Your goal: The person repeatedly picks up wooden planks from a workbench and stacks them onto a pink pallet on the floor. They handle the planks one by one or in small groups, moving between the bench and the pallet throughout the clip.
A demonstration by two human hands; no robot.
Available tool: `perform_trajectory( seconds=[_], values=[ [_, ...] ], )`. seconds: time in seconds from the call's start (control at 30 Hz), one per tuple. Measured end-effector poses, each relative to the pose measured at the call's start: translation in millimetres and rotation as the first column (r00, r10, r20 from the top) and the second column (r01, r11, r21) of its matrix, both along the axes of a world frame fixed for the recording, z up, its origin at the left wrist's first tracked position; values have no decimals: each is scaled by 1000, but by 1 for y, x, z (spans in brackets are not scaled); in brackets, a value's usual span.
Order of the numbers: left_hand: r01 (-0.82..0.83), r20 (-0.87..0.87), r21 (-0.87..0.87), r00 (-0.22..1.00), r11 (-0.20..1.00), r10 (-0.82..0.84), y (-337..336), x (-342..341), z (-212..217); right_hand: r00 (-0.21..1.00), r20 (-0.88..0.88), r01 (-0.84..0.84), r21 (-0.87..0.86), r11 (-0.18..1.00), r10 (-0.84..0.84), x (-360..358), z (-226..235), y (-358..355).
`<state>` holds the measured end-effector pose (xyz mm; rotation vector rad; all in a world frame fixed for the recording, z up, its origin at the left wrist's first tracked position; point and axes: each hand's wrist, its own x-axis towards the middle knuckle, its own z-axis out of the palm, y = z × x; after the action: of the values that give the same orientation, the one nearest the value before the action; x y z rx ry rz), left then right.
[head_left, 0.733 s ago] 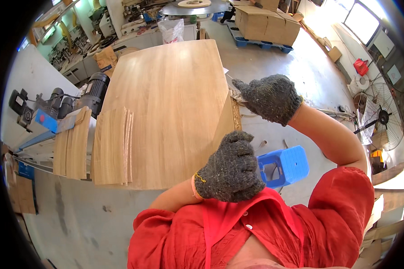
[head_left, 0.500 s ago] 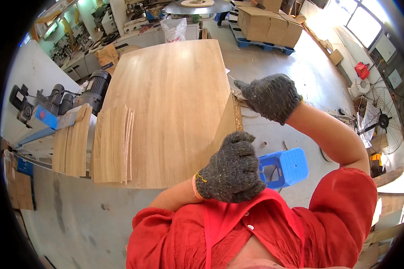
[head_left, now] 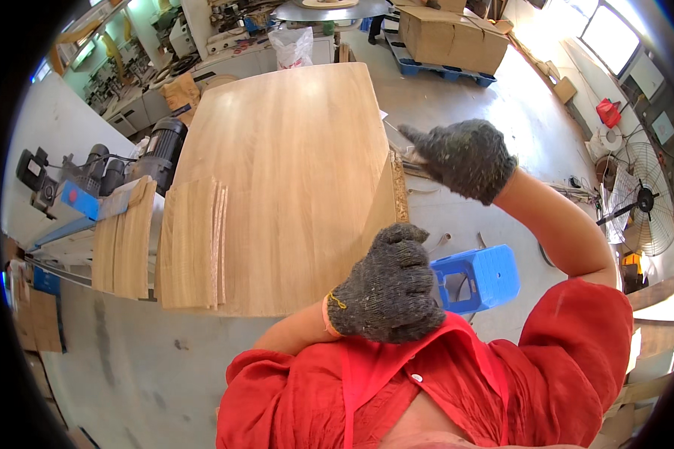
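My left hand [head_left: 388, 286], in a dark grey knit glove, is closed over the near end of a narrow wood-grain board [head_left: 383, 198]. That board stands on edge along the right side of a large wood-grain panel [head_left: 292, 165], with its raw chipboard edge showing. Beyond it and to the right, my right hand [head_left: 468, 159], gloved alike, is curled with its thumb side toward the board's far end. Something thin and pale shows just under its fingers; I cannot make out what it is.
Stacked wood-grain strips [head_left: 191, 243] lie on the panel's left part. A blue plastic stool [head_left: 494, 278] stands right of my left hand. A motor [head_left: 165, 146] is at the left, a floor fan [head_left: 644, 198] at the right. Cardboard boxes [head_left: 453, 41] sit on a blue pallet behind.
My right hand has shifted slightly to the right, a little away from the board's edge. My left hand stays closed at the board's near end. The view has shifted slightly.
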<state>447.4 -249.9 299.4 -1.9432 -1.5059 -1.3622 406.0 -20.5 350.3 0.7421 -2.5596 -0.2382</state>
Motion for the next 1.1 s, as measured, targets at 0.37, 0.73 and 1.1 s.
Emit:
perform_trajectory(
  seconds=[0.37,0.73,1.1],
  values=[
    [-3,35,17,999,1000,3,4,-1,1,998,55,-8,102,995,2,2,4,-8],
    [-17,35,30,999,999,16,1,-3,-1,999,-9,40,177,983,-39,1,0,-9],
    [-16,25,-4,1000,1000,16,1,-6,-3,988,-2,157,27,987,-157,-23,-17,27]
  ],
)
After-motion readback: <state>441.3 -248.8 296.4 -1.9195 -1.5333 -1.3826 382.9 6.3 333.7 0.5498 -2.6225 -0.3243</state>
